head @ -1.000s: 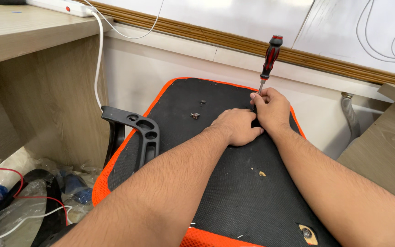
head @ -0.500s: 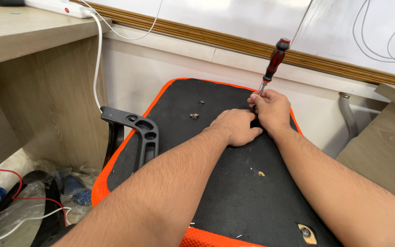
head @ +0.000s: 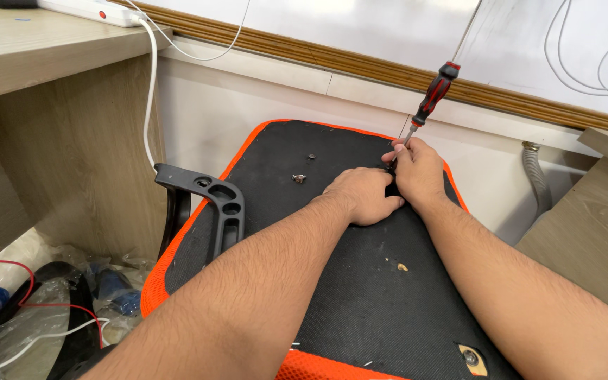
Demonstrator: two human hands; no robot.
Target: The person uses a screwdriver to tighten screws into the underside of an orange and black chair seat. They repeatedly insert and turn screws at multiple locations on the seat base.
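While a small brass-coloured fitting [head: 470, 357] sits exposed at the near edge, the black fabric-covered underside of an orange-rimmed chair seat [head: 332, 302] is laid flat, with a black plastic armrest bracket [head: 214, 204] at its left side. Mid-panel, the left hand [head: 360, 197] is curled loosely and pressed down beside the right hand [head: 416, 172], whose fingers are clenched around the shaft of a red-and-black-handled screwdriver [head: 431, 98], tilted, tip hidden. A fastener appears to be being driven; steady downward pressure and upright alignment would be called for. Two loose screws [head: 300, 179] lie beyond.
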